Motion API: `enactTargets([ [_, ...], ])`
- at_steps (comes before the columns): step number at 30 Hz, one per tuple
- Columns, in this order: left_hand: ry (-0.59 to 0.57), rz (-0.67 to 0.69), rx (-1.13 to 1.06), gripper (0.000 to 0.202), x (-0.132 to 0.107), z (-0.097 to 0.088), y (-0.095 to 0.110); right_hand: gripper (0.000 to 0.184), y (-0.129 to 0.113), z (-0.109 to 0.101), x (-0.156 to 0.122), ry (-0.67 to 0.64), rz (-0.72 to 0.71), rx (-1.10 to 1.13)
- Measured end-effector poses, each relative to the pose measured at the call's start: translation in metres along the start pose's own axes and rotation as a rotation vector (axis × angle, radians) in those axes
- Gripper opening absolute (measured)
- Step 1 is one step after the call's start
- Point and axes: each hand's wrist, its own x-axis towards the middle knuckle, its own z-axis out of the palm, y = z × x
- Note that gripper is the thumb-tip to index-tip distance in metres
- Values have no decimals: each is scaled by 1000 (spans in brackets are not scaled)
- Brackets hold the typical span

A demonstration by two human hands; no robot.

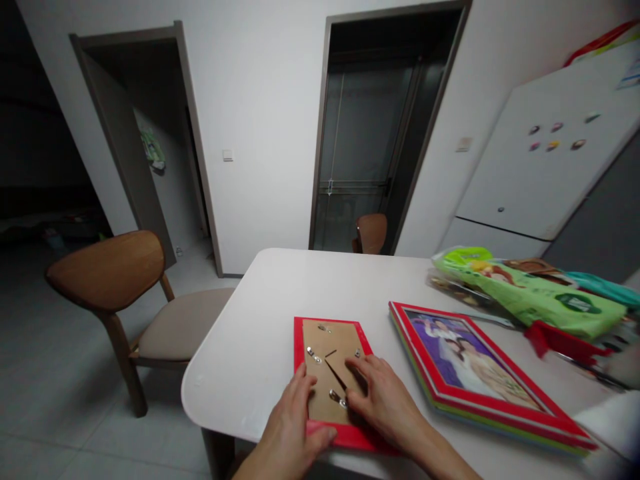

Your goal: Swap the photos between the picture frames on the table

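A red picture frame (299, 340) lies face down on the white table, its brown backing board (320, 380) upward. Several small metal turn clips (338, 399) sit around the board. My left hand (293, 420) rests on the frame's lower left corner, thumb apart from the fingers. Over the board's right side, my right hand (383, 393) has its thumb and forefinger around what looks like the board's stand flap (343, 367). A dark wedge-shaped gap runs along the flap's left edge to the thumb. The right hand hides the flap's lower end.
Right of my hands lies a stack of frames, topped by a red-framed wedding photo (465, 353). Beyond it are a green package (555, 290) and a red object (565, 343). A wooden chair (115, 273) stands left of the table (240, 360); another chair (371, 233) is behind it.
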Motion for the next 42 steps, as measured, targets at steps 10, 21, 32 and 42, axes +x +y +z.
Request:
enactTargets([
  [10, 296, -146, -895, 45, 24, -20, -7, 32, -37, -23, 2, 45, -125, 184],
  [21, 233, -370, -435, 41, 12, -80, -74, 44, 39, -2, 4, -7, 165, -156],
  [32, 334, -219, 32, 45, 21, -63, -51, 65, 14, -28, 3, -123, 483, 923],
  [42, 139, 443, 34, 56, 21, 24, 57, 76, -15, -40, -5, -49, 399, 1271],
])
